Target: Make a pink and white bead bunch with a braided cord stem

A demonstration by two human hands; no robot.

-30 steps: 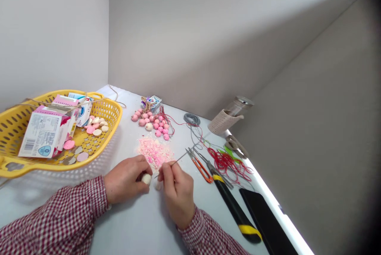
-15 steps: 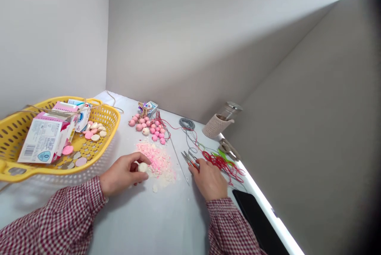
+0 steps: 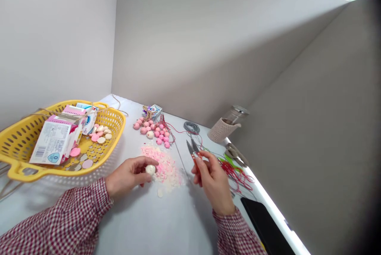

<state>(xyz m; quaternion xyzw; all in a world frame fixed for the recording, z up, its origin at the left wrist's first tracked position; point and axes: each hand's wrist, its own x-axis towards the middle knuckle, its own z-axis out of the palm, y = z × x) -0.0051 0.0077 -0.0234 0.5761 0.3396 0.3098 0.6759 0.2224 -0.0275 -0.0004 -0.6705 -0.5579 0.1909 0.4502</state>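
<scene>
Between thumb and fingers, my left hand [image 3: 131, 175] pinches a small white ball [image 3: 150, 169] with a dark speck on it. My right hand [image 3: 214, 179] is closed around orange-handled scissors [image 3: 193, 148], raised off the table with the blades slightly apart and pointing away. Pink and white shavings [image 3: 162, 165] lie in a loose pile just beyond and between the hands. Farther back sit several pink balls [image 3: 159, 133] and one whitish ball [image 3: 150, 134], some with red string attached.
A yellow basket [image 3: 114, 144] at the left holds cartons and pink and white discs. Red cord [image 3: 235, 173], a grey cord coil [image 3: 191, 127], a glass jar in a woven sleeve [image 3: 222, 129] and a black phone-like slab [image 3: 264, 223] are to the right. Walls stand behind.
My right hand has lifted the scissors off the table and turned them, blades pointing away. My left hand still holds the white ball. The whole view has shifted slightly.
</scene>
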